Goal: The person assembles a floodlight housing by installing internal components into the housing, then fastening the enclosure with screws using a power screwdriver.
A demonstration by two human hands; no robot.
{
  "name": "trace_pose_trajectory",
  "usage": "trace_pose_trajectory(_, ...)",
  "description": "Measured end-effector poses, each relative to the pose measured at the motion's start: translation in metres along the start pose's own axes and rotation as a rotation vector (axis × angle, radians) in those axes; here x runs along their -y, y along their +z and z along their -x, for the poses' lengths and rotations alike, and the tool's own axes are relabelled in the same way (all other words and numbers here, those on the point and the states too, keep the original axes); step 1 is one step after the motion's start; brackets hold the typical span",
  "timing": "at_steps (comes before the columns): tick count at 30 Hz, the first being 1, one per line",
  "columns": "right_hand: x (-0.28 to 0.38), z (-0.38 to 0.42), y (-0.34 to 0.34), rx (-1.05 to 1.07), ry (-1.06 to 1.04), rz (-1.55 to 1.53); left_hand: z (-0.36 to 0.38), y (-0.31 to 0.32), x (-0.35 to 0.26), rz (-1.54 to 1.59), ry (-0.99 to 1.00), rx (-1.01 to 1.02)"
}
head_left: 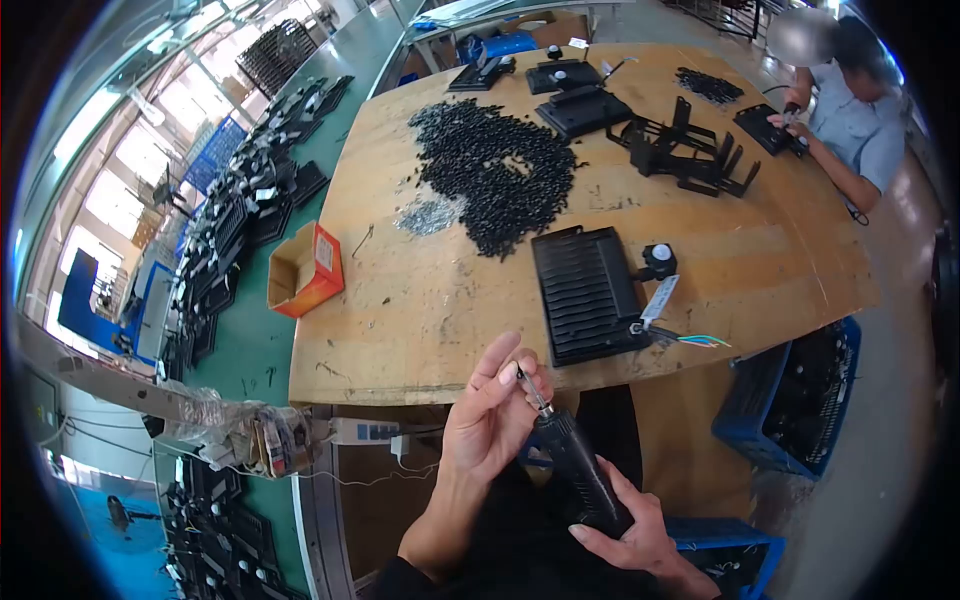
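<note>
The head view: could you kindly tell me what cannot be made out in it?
Tip of the driver: head view, too small, in the grip of the left hand.
Writing on the label: head view, too small.
Underside of the lamp: head view, hidden by its body.
Lower crate: head view, cut by the bottom edge.

A long green bench [265, 345] and heaped black parts [490, 190] show an assembly workshop

The driver [578, 465] is before the table [450, 325], which bears a lamp [572, 295], a box [325, 285] left, a pile [480, 195] behind-left, brackets [655, 157] behind-right.
</note>
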State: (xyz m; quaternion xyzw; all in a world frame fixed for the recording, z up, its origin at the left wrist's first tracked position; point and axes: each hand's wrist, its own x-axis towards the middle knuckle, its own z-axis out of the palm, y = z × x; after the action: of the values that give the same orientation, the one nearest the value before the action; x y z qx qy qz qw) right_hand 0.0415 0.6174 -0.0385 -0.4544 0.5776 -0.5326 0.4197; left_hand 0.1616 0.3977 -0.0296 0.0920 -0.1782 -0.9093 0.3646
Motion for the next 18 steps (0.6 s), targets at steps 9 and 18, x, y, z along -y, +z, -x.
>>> trace_pose_trajectory(9, 0.009, -0.011, 0.024, 0.009, 0.010, 0.111, 0.007, -0.022, -0.021, -0.051, 0.093, -0.010)
trace_pose_trajectory(18, 0.012, -0.009, 0.017, 0.198, 0.470, -0.621, 0.011, -0.039, -0.042, -0.462, 0.181, 0.020)
